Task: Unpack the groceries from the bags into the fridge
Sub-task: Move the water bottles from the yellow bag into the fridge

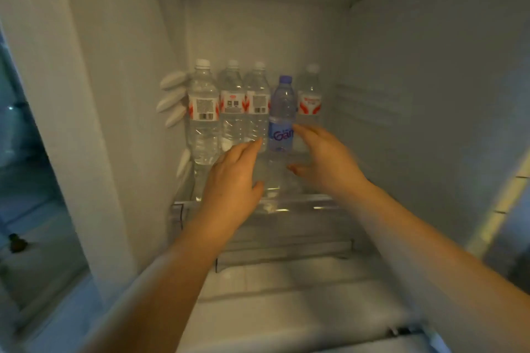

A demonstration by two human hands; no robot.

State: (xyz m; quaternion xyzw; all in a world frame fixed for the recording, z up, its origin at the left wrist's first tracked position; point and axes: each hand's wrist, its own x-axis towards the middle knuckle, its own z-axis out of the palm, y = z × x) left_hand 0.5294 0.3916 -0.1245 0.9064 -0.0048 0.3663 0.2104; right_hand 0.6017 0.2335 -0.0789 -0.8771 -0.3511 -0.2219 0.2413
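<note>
Risk: both grips slack, L hand (233, 172) at 9 o'clock & R hand (324, 160) at 3 o'clock of the blue-cap bottle (282, 114) upright on the fridge shelf (289, 226), holding nothing; a knock may topple it into the red-label bottles (232, 106) at 12 o'clock.

Small dark object (17, 242), perhaps floor debris.

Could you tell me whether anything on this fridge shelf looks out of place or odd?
Only mildly: the blue-capped bottle is the odd one among four white-capped bottles, standing forward of their row. All are upright; no spill or damage shows.
</note>
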